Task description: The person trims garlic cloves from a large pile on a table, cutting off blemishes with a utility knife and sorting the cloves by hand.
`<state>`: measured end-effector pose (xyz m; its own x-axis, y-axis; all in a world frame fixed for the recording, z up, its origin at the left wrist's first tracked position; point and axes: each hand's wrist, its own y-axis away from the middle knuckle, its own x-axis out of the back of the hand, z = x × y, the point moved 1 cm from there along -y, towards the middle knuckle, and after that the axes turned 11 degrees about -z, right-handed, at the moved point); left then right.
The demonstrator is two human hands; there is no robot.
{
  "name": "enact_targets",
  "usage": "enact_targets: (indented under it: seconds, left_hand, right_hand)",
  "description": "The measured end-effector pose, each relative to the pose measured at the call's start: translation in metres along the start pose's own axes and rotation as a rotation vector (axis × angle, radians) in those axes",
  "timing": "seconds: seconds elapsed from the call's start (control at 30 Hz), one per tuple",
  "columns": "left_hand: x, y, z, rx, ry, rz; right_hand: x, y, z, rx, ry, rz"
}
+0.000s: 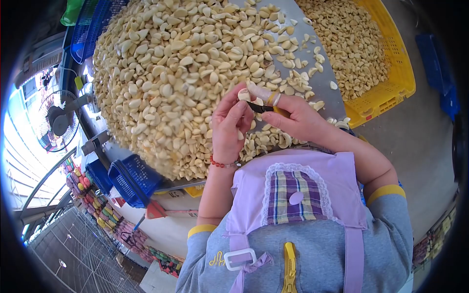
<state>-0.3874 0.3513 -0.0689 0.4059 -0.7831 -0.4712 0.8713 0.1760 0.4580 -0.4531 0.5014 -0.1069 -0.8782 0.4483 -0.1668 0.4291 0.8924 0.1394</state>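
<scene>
My left hand (226, 127), with a red bead bracelet at the wrist, is closed with a pale cream kernel (244, 94) pinched at its fingertips. Another pale piece shows near the base of its fingers. My right hand (300, 117) grips a small knife (259, 107) whose dark blade lies against or very close to that kernel; exact contact is hard to make out. White tape wraps one right finger, with a yellow band on it. Both hands are above the near edge of a large heap of similar kernels (171, 73) on a metal table (325, 63).
A yellow crate (403, 73) full of smaller pale pieces stands at the right. Blue baskets (129, 180) hang or stand by the table's left edge. A fan (61, 122) is at the far left. A purple apron (337, 185) covers my front.
</scene>
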Motion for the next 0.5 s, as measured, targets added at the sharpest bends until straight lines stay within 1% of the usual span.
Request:
enact_targets:
  seconds: [0.03,0.1,0.17,0.23,0.3,0.4,0.5]
  left_hand:
    - [0.000,0.000,0.000,-0.003,-0.016,0.016]
    - [0.002,-0.001,-0.001,-0.010,-0.049,0.049]
    - [0.008,0.002,-0.003,-0.003,-0.183,0.054]
    - [0.009,0.005,-0.003,-0.002,-0.297,0.035]
    - [0.007,0.008,-0.002,-0.009,-0.391,-0.006]
    - [0.004,0.011,0.002,-0.012,-0.371,-0.003]
    - [0.033,0.015,-0.011,-0.088,0.287,-0.463]
  right_hand:
    - [0.001,-0.001,-0.004,-0.017,0.020,0.001]
    - [0.006,0.004,-0.019,-0.137,0.022,-0.004]
    - [0.011,0.004,-0.030,-0.230,-0.024,-0.077]
    - [0.011,0.003,-0.027,-0.222,-0.061,-0.114]
    - [0.009,0.002,-0.018,-0.141,-0.082,-0.119]
    - [0.008,0.002,-0.018,-0.114,-0.081,-0.139]
    - [0.005,0.002,-0.008,-0.090,-0.016,-0.123]
